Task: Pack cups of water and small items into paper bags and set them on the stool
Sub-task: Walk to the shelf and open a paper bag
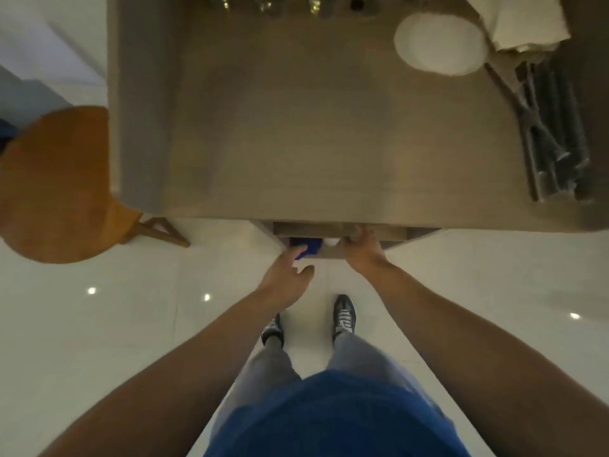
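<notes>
At lower centre, under the counter (296,143) edge, a drawer (313,229) stands slightly open. The right hand (361,253) curls its fingers over the drawer front. The left hand (286,275), fingers loose and holding nothing, touches a blue item (311,248) inside. The wooden stool (56,183) stands at middle left.
</notes>
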A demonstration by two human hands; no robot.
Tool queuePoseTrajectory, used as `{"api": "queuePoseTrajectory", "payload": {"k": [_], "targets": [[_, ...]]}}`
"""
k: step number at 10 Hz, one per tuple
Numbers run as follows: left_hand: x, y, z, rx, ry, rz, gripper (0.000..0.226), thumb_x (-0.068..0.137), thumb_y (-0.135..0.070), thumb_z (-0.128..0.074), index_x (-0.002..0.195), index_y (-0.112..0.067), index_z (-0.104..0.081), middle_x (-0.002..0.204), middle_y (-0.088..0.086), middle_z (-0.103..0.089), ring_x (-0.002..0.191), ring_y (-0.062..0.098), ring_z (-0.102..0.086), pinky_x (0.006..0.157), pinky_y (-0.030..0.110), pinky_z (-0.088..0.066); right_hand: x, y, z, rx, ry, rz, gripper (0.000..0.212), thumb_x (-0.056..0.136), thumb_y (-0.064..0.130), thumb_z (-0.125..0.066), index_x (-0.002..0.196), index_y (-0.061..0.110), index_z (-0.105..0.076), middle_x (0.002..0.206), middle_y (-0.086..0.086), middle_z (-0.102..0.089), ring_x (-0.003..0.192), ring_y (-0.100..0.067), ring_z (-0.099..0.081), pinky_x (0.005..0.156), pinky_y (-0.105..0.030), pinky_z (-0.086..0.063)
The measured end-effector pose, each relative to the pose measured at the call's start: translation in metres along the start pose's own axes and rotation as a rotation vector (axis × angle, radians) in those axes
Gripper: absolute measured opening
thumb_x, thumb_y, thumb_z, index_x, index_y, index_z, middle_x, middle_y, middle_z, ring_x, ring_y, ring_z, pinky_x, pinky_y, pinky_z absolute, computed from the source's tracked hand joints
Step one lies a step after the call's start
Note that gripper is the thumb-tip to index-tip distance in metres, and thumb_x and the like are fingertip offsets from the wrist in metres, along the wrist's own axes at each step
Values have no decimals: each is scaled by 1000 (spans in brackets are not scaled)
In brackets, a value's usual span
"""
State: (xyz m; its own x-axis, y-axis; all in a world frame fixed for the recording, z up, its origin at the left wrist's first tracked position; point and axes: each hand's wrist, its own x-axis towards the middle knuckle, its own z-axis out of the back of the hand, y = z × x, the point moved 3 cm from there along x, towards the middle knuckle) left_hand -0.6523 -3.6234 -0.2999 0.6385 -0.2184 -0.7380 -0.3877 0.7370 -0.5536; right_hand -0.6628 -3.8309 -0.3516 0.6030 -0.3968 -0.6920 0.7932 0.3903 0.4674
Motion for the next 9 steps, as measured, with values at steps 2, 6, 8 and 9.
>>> {"api": "queuePoseTrajectory", "payload": {"k": [2, 6, 8, 9], "targets": [[17, 0, -16, -101, -86, 49, 61, 80, -50, -54, 141, -47, -52, 126, -3, -71, 100, 21, -71, 75, 29, -52, 44, 18, -2, -133, -2, 98, 36, 108, 36, -45, 135, 16, -58, 143, -17, -60, 128, -40, -56, 109, -47, -45], [40, 27, -30, -124, -164, 25, 50, 100, -35, -56, 149, -40, -47, 153, -8, -53, 105, 9, -63, 94, 34, -52, 80, 12, -44, -52, 206, -36, 44, 112, 32, -39, 147, 8, -52, 149, -15, -54, 137, -31, -51, 106, -35, -40], [61, 35, -33, -136, -159, 17, 49, 101, -34, -56, 150, -34, -48, 152, -8, -53, 86, -9, -54, 69, 13, -37, 93, 6, -39, -56, 3, -80, 36, 113, 23, -39, 141, 7, -53, 150, -17, -53, 138, -35, -49, 113, -38, -38], [72, 38, -35, -139, -145, -4, 49, 101, -33, -57, 149, -32, -48, 151, -8, -55, 102, 5, -58, 78, 18, -39, 99, 2, -41, -38, 1, -101, 42, 110, 32, -46, 143, 9, -57, 147, -14, -58, 135, -31, -55, 87, -26, -49]]}}
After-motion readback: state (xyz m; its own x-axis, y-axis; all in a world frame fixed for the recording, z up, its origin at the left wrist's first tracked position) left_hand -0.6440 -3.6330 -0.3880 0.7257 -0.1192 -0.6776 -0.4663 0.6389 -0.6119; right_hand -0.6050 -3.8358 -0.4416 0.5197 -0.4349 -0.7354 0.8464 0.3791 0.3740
